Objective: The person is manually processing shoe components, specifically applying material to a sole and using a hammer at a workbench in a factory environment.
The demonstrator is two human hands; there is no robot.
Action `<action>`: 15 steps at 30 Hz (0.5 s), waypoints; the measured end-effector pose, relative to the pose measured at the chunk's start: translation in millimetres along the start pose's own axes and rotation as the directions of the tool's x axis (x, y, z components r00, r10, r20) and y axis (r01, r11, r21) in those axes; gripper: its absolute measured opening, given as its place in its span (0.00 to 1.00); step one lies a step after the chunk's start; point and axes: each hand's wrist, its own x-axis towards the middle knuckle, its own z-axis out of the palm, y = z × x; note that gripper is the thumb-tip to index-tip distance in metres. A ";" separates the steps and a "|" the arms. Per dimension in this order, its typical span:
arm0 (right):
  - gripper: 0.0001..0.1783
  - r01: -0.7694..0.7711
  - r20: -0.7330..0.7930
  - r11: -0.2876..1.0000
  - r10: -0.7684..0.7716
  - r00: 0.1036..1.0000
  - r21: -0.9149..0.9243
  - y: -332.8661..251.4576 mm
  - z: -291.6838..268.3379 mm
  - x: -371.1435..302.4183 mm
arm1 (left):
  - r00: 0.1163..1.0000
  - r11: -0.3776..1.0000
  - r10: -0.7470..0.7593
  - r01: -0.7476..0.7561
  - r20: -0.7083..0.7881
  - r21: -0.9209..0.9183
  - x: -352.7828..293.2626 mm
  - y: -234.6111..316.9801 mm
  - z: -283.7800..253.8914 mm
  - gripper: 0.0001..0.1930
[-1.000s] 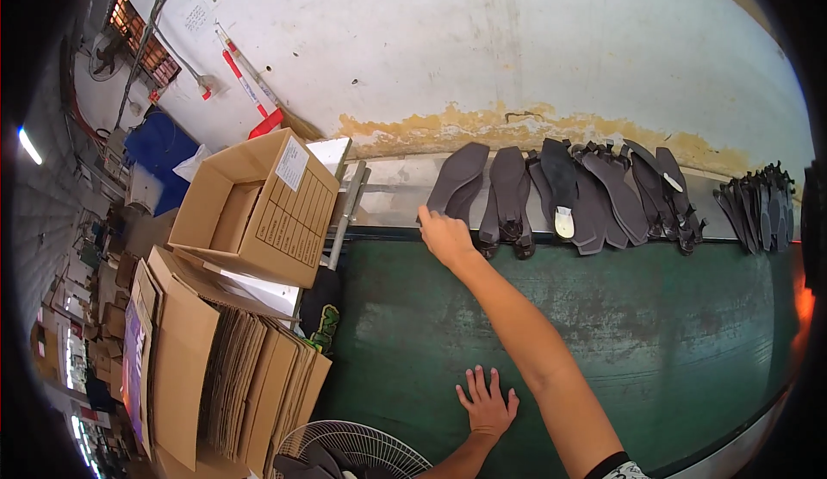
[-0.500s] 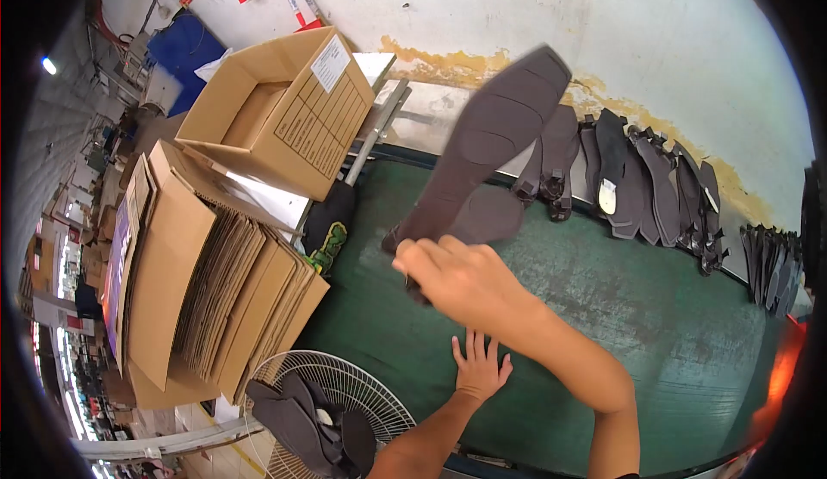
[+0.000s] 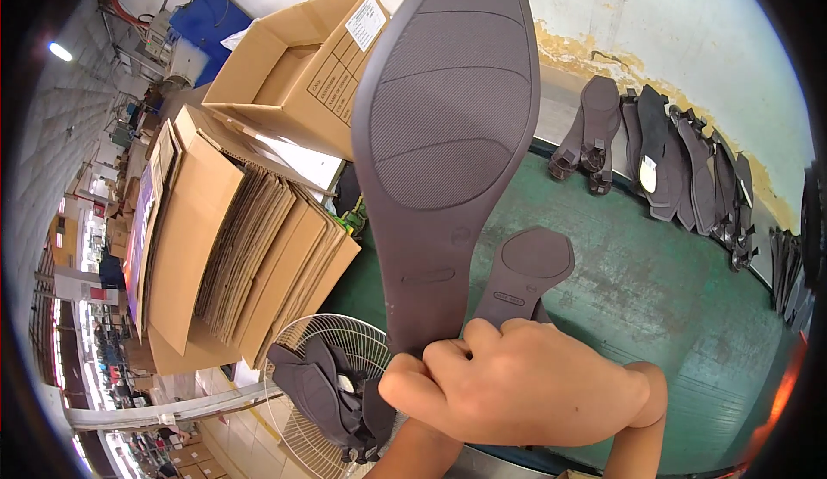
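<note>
My right hand [image 3: 521, 384] grips a dark brown shoe sole [image 3: 457, 117] by its narrow end. The sole stands raised close to the camera, its ribbed underside facing me and its squared toe pointing up. Behind my knuckles a second shoe sole [image 3: 538, 255] shows its toe and middle above the green tabletop [image 3: 637, 332]. Its lower end is hidden, so I cannot tell whether it is held or lying there. My left forearm [image 3: 422, 455] comes up from below, and the left hand is hidden behind my right hand.
Dark soles and sandals [image 3: 680, 160] lie along the table's far edge by the wall. On the left are an open cardboard box [image 3: 284, 65] and a stack of flattened cartons [image 3: 233, 246]. Below them, a round wire guard [image 3: 297, 427] has more dark soles on it.
The raised sole has come much closer and its underside now faces me. My right hand has moved down and right. My left hand, earlier flat on the table, is now hidden behind it.
</note>
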 end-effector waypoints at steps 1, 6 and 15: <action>0.15 -0.004 -0.005 1.000 0.004 1.000 0.002 -0.9 -2.4 2.4 | 1.000 1.000 0.017 -0.017 -0.026 -0.006 0.9 0.9 0.0 0.32; 0.14 0.029 -0.002 1.000 -0.029 1.000 -0.002 -6.7 -7.4 13.7 | 0.994 0.996 0.025 -0.034 -0.103 -0.085 -1.8 -6.4 15.8 0.32; 0.12 -0.010 -0.043 0.996 0.014 0.999 0.091 -8.6 10.0 10.1 | 0.971 0.979 0.067 -0.108 -0.230 -0.171 0.7 -11.1 22.8 0.31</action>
